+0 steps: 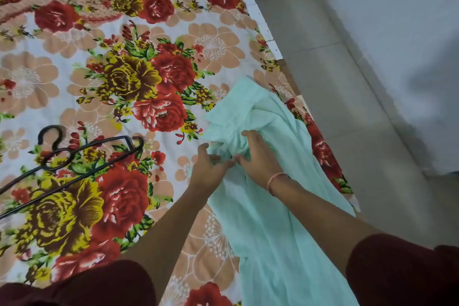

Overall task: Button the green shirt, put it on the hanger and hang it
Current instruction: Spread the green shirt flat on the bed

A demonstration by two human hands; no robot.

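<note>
The pale green shirt point(270, 226) lies lengthwise near the right edge of the bed, collar end away from me. My left hand point(207, 169) pinches the shirt's front edge just below the collar. My right hand point(258, 156) grips the facing edge, its fingertips meeting the left hand's. The button between them is hidden by my fingers. A black hanger point(64, 159) lies flat on the bed to the left, apart from both hands, its hook pointing away from me.
The bed is covered by a flowered sheet point(129, 77) in red, yellow and peach. Its right edge point(270, 40) runs diagonally, with grey tiled floor point(347, 82) beyond. The shirt's lower part hangs toward that edge.
</note>
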